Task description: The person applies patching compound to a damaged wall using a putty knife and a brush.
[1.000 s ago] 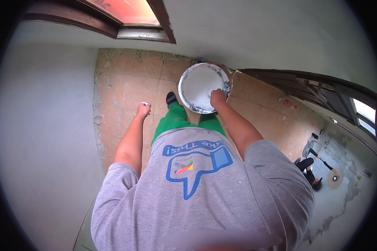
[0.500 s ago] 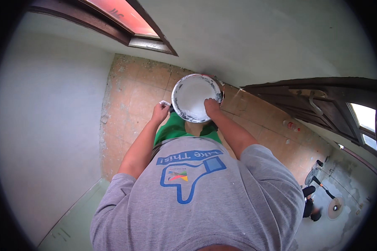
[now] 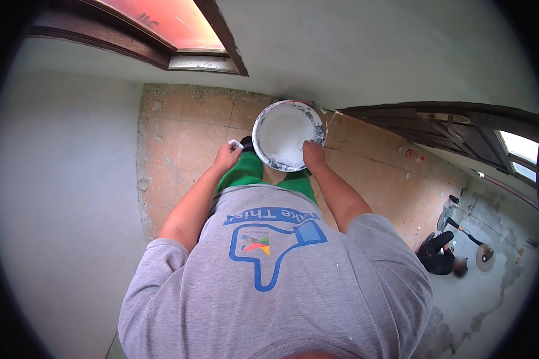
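Note:
A round bucket (image 3: 256, 133) stands on the floor in front of my legs, its rim smeared with dark and white residue. Smooth white paste or paint (image 3: 284, 128) shows inside it. My right hand (image 3: 313, 155) is closed at the bucket's near right rim, knuckles up; whatever its fingers grip is hidden. To the left of the bucket, apart from it, my left hand (image 3: 226, 157) is closed on a small white piece (image 3: 236, 144) whose kind I cannot make out.
Worn orange-brown tiles (image 3: 191, 131) cover the floor. A dark wooden door (image 3: 401, 122) is at the right, a window frame (image 3: 203, 62) at the upper left. Another person (image 3: 438, 254) in dark clothes sits low at the right, beside a fan-like stand (image 3: 486, 256). Small red items (image 3: 409, 154) lie nearby.
The view has shifted slightly, so the bucket appears further right and more of the other person shows. Both hands keep nearly the same places beside the bucket.

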The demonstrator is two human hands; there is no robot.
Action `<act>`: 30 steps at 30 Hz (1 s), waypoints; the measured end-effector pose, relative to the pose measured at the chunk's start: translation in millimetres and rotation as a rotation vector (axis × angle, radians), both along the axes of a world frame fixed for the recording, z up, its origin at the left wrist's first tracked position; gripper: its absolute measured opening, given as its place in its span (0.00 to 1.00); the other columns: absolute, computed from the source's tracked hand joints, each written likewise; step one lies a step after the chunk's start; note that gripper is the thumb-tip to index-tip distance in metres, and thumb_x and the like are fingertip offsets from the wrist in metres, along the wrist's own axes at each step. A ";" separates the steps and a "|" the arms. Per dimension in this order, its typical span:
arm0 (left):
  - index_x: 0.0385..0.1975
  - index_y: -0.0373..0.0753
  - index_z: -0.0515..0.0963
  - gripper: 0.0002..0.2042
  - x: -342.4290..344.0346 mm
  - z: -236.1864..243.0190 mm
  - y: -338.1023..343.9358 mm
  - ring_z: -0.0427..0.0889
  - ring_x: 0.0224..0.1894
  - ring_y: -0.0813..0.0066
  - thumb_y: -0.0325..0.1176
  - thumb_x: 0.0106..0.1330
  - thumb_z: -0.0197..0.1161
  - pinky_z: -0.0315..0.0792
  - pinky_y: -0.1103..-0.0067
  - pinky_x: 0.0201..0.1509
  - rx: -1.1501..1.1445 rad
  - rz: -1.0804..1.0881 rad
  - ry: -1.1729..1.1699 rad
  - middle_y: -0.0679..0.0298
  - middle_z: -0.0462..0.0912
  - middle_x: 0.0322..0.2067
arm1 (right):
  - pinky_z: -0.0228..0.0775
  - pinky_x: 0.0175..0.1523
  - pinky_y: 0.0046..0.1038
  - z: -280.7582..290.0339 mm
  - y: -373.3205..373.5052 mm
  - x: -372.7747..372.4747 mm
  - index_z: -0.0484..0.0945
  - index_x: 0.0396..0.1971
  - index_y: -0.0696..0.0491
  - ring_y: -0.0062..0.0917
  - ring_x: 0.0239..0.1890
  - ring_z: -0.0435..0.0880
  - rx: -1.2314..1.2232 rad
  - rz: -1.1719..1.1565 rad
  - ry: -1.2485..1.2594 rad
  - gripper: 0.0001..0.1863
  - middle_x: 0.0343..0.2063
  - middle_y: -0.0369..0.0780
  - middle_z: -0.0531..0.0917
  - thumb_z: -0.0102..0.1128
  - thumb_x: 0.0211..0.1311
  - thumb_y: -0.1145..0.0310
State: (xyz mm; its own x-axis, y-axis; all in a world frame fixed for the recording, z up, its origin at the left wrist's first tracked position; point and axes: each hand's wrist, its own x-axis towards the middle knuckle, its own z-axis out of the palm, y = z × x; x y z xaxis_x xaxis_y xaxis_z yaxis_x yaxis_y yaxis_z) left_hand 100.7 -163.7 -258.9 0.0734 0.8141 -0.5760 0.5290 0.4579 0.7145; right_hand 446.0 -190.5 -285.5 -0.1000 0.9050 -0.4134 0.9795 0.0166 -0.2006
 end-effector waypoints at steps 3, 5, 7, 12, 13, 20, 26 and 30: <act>0.33 0.32 0.80 0.09 -4.4 -1.0 11.5 0.79 0.26 0.75 0.33 0.62 0.60 0.72 0.74 0.32 0.006 -0.080 -0.017 0.60 0.82 0.23 | 0.79 0.47 0.38 -1.3 2.2 -13.1 0.80 0.37 0.58 0.40 0.43 0.85 -0.077 -0.070 -0.104 0.09 0.41 0.48 0.82 0.52 0.61 0.76; 0.33 0.33 0.80 0.09 -6.3 -3.9 22.3 0.78 0.25 0.76 0.33 0.62 0.60 0.72 0.74 0.31 -0.032 -0.093 -0.097 0.61 0.81 0.23 | 0.78 0.45 0.43 1.6 4.6 -17.5 0.80 0.35 0.57 0.45 0.41 0.85 -0.053 -0.209 -0.072 0.09 0.38 0.50 0.83 0.52 0.59 0.74; 0.33 0.33 0.80 0.09 -7.7 -8.8 29.5 0.77 0.24 0.76 0.33 0.63 0.60 0.72 0.74 0.30 -0.048 -0.084 -0.168 0.62 0.81 0.23 | 0.77 0.45 0.43 10.4 1.7 -21.0 0.80 0.34 0.57 0.45 0.42 0.85 -0.061 -0.299 -0.060 0.08 0.37 0.50 0.83 0.54 0.60 0.71; 0.31 0.32 0.80 0.08 -7.7 -12.7 51.9 0.77 0.24 0.77 0.31 0.62 0.59 0.72 0.76 0.27 -0.084 -0.018 -0.295 0.64 0.81 0.23 | 0.76 0.44 0.45 30.6 -12.8 -18.7 0.82 0.32 0.57 0.46 0.38 0.85 0.021 -0.660 0.046 0.14 0.30 0.51 0.84 0.59 0.63 0.60; 0.31 0.32 0.80 0.08 1.0 -5.3 59.4 0.77 0.24 0.77 0.31 0.62 0.59 0.72 0.76 0.27 -0.068 -0.028 -0.318 0.64 0.81 0.23 | 0.76 0.38 0.42 24.4 -18.6 -3.8 0.82 0.31 0.57 0.41 0.31 0.85 -0.030 -0.744 0.144 0.17 0.26 0.49 0.84 0.60 0.64 0.56; 0.38 0.37 0.80 0.08 22.8 74.7 73.3 0.76 0.23 0.82 0.31 0.67 0.55 0.69 0.82 0.25 -0.072 0.215 -0.495 0.67 0.80 0.26 | 0.59 0.17 0.20 112.2 -28.3 22.0 0.81 0.32 0.57 0.15 0.12 0.71 -0.307 -1.113 1.029 0.23 0.18 0.36 0.80 0.56 0.70 0.49; 0.42 0.39 0.77 0.10 9.3 129.1 58.7 0.75 0.23 0.80 0.32 0.72 0.48 0.69 0.81 0.26 -0.179 0.250 -0.568 0.67 0.79 0.26 | 0.70 0.31 0.23 204.9 -22.1 37.1 0.78 0.39 0.57 0.17 0.26 0.78 -0.225 -0.932 1.527 0.15 0.26 0.36 0.81 0.57 0.71 0.57; 0.42 0.38 0.76 0.11 30.8 157.7 70.3 0.79 0.28 0.76 0.33 0.72 0.46 0.72 0.78 0.31 -0.145 0.206 -0.568 0.64 0.80 0.29 | 0.72 0.42 0.25 252.1 -4.9 46.1 0.77 0.41 0.57 0.18 0.33 0.78 -0.077 -0.753 1.583 0.12 0.31 0.37 0.81 0.55 0.72 0.62</act>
State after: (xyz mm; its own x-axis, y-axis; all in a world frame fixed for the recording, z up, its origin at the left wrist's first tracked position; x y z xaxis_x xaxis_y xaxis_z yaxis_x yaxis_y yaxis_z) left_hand 131.5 -93.4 -101.2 0.2505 0.7608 -0.5987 -0.0247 0.6232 0.7817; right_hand 492.1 -195.4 -33.4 -0.0185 0.9243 -0.3812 -0.3531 -0.3627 -0.8624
